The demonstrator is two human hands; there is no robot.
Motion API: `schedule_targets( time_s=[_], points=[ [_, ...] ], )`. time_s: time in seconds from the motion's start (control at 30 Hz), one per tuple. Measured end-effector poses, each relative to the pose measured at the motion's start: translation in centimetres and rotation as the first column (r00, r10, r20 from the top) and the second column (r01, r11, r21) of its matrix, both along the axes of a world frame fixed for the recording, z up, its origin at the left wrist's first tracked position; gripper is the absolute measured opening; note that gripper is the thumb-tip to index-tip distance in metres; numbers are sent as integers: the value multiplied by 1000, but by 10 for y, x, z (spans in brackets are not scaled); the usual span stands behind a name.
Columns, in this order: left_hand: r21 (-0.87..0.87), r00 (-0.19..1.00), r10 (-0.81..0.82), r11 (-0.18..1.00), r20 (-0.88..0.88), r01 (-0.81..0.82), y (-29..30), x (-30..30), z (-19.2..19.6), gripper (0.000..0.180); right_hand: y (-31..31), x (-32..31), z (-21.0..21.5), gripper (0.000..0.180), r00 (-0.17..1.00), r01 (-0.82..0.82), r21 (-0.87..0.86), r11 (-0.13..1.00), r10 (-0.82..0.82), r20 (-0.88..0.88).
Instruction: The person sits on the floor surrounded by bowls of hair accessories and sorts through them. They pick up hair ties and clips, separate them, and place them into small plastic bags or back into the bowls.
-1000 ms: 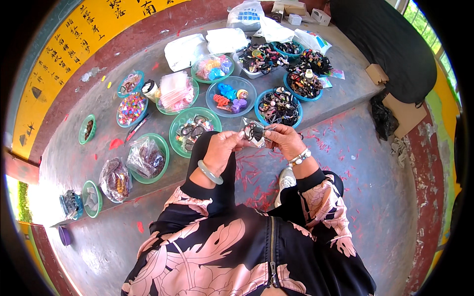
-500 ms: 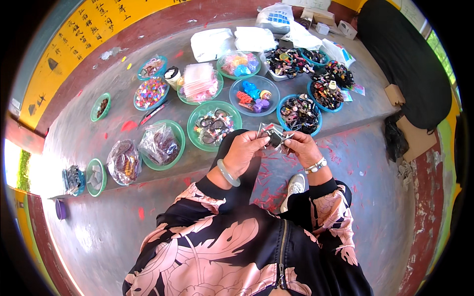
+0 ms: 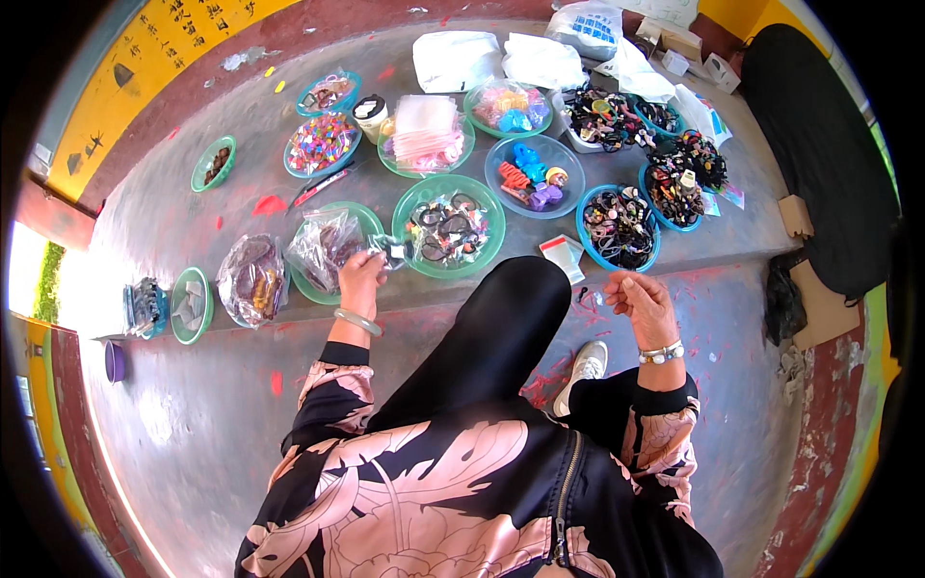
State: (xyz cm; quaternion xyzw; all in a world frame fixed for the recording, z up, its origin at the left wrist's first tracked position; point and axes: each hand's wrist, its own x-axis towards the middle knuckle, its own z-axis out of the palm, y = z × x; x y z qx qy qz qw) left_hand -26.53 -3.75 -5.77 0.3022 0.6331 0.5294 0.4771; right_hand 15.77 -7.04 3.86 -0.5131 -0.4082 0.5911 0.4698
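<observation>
My left hand [image 3: 361,281] is closed, pinching a small clear plastic packet [image 3: 391,252] with something dark inside. The packet is between a green bowl of bagged brown items [image 3: 371,226] and a green bowl of black hair ties and small colourful pieces [image 3: 489,231]. Over the floor at the right, my right hand [image 3: 644,306] has its fingers curled together; what they hold, if anything, is hidden. Just left of its fingertips is a small dark thing [image 3: 581,296] with a pale bit beside it; I cannot tell whether they touch the hand.
A white card packet with a red edge [image 3: 562,256] lies at the ledge's front edge. Near it stand a blue bowl of dark hair ties [image 3: 652,252] and a clear bowl of colourful clips [image 3: 575,197]. White bags [image 3: 458,63] lie behind. Red scraps litter the floor [image 3: 718,318].
My hands were together over my knee, both on the clear packet. They have parted: the left has carried the packet left toward the bowls, and the right has moved slightly right. The view has shifted.
</observation>
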Motion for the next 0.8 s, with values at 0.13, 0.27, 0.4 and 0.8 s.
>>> schedule_targets(
  time_s=[0.13, 0.27, 0.4, 0.8],
  points=[
    [-76, 996, -23, 997, 86, 29, -2, 4, -45, 7, 2, -3, -6, 23, 999, -19, -34, 999, 20, 32],
    [-72, 940, -10, 997, 341, 37, 18, 40, -52, 7, 6, -5, -12, 22, 999, -17, -65, 998, 20, 51],
    [10, 826, -13, 1000, 563, 9, 47, 79, -47, 10, 8, -10, -10, 22, 998, -27, -85, 996, 31, 55],
    [-144, 988, -152, 977, 33, 155, 40, 81, -81, 21, 12, -13, -12, 22, 978, -106, -124, 987, 126, 168]
  ],
)
